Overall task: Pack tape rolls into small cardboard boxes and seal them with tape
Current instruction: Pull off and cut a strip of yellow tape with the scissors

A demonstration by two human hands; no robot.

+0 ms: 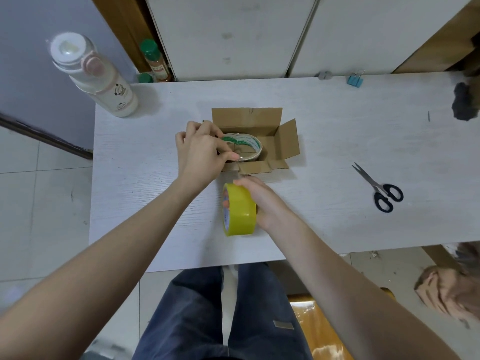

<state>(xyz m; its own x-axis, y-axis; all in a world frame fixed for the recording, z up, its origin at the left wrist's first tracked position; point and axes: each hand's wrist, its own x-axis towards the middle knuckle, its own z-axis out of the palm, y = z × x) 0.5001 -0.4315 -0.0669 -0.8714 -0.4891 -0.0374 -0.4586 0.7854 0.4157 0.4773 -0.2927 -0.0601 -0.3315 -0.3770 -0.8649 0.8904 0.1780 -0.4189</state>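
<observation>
Cardboard box [284,141]: one, flaps open
Tape rolls: two
Left hand [200,152]: pinched on green-printed roll [245,146]
Right hand [262,201]: clamped on yellow roll [240,210]
Scissors [379,188]: one, on counter [324,224]

We take this for a room in a home. We see a white wood-grain table [337,141] pushed against white cabinet doors [233,35], pale floor tiles [39,203], a white and pink cartoon-printed drinking bottle [96,76], green-capped seasoning bottles [155,61] on the floor, and black-handled household scissors [381,189].

Head cam, steep down over table [155,203]
</observation>
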